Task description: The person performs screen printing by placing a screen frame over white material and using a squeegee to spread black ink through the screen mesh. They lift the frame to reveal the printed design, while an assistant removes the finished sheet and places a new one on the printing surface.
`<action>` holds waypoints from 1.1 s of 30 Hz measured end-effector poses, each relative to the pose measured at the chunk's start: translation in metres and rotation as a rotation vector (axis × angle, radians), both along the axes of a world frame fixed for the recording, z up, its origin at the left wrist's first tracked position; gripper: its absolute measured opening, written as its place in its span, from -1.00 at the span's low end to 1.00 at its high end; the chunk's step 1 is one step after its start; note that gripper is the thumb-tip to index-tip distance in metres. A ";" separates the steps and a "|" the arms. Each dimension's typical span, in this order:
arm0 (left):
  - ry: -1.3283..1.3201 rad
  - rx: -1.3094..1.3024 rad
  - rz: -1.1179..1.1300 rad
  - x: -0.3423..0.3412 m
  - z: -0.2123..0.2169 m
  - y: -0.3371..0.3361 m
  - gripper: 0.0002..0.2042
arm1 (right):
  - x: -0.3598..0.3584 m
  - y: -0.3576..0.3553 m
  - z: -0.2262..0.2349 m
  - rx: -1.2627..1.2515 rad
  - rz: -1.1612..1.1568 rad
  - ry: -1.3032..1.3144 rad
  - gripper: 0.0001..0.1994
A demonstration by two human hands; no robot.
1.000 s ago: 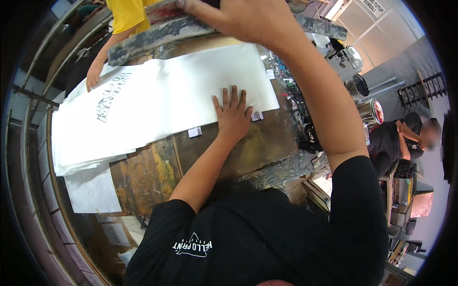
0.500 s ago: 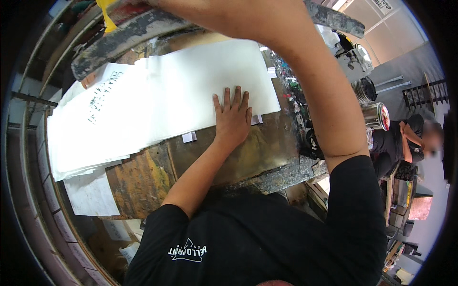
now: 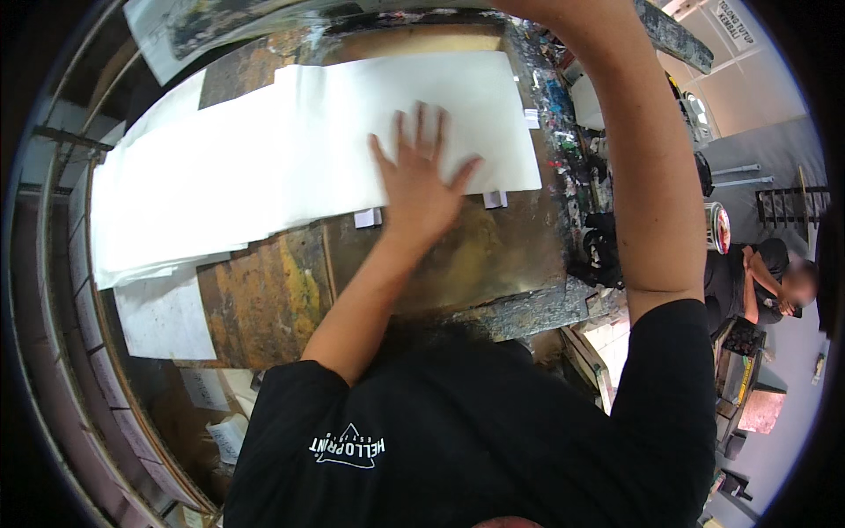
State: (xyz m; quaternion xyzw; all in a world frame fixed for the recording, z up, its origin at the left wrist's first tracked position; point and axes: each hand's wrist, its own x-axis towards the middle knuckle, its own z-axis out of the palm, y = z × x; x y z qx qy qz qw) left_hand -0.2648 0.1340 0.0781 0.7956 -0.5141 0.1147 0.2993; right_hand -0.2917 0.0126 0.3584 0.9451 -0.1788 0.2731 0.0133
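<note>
A long white sheet [image 3: 343, 150], cloth or paper I cannot tell, spreads over the stained work board [image 3: 440, 277]. My left hand [image 3: 418, 189] is over its near right part, fingers spread and slightly smeared by motion; whether the palm touches is unclear. Small pale tabs [image 3: 368, 217] stick out along the sheet's edges. At the top edge my right hand [image 3: 546, 7] is mostly cut off, its fingers hidden, near a raised paint-smeared frame [image 3: 264, 31]. Toward the left, the white material lies in several layers.
A metal rack [image 3: 66, 308] curves along the left. Paint blotches cover the board's right edge [image 3: 563, 141]. Cans, among them a silver tin [image 3: 717, 227], stand at the right. Beyond them sits a person [image 3: 766, 277] in dark clothes with folded arms.
The raised frame and my right hand have gone farther up, partly out of view. My left hand has shifted up slightly, its fingers wider apart. Dark lettering on the left sheets no longer shows.
</note>
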 end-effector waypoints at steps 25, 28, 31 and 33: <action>0.248 0.090 0.116 0.053 -0.043 0.161 0.20 | 0.028 -0.068 -0.298 0.063 0.107 0.167 -0.67; 0.218 0.028 0.117 0.056 -0.043 0.164 0.21 | 0.082 -0.127 -0.289 0.027 0.132 0.195 -0.59; 0.313 -0.029 0.141 0.052 -0.047 0.169 0.24 | 0.118 -0.163 -0.259 0.116 0.189 0.399 -0.50; 0.373 -0.115 0.076 0.052 -0.047 0.168 0.20 | 0.129 -0.178 -0.252 0.128 0.199 0.352 -0.50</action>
